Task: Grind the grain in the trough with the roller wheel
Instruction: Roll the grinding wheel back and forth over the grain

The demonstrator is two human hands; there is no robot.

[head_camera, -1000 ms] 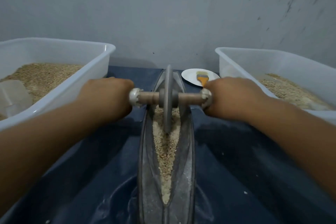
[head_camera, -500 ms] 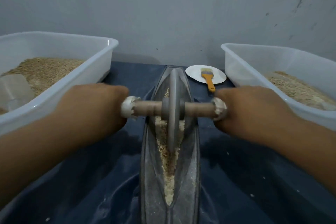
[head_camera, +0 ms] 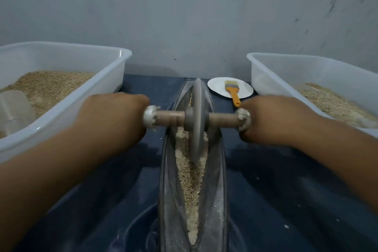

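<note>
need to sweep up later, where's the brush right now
In the head view the orange-handled brush lies on the white plate, right of the trough's far end, beside the right tub.

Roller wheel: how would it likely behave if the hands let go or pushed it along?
The roller wheel looks like a thick stone or metal disc, so probably heavy for its size. It stands on a narrow edge in the trough, so it would likely tip sideways if released. Pushed, it should roll readily along the grain.

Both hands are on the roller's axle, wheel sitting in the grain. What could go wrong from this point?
Grain is heaped against the trough walls beside the roller wheel, so a hard stroke may push some onto the blue cloth, where specks already lie. The left hand and right hand grip outside the rim; a tilt could scrape it.
</note>
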